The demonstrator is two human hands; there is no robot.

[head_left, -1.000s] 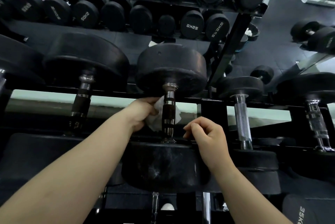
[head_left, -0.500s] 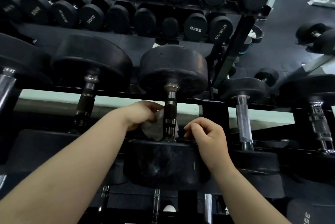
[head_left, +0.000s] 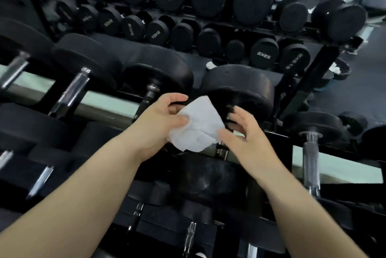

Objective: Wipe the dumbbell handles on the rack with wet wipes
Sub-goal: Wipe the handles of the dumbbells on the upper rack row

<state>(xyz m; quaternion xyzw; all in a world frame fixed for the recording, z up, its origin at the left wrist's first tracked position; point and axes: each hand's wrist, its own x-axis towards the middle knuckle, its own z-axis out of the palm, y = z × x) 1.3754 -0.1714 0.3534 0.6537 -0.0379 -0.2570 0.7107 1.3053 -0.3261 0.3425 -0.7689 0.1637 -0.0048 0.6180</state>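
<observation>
Wipe [head_left: 198, 126] held before the dumbbell [head_left: 238, 86].
Left hand [head_left: 156, 124] pinched its edge; right hand [head_left: 248, 140] spread open just beside it.

Only the person's arms and hands were in view. The left forearm [head_left: 83, 190] filled the lower left of the frame and the right forearm [head_left: 302, 201] the lower right, both bare skin along their whole visible length. Each looked broad and rounded at the bottom edge and narrowed to a slimmer wrist near the middle of the picture. The left hand [head_left: 158, 119] and the right hand [head_left: 246, 138], just below the centre, were bare too. Blur smeared the fingertips, so the nails could not be made out.
</observation>
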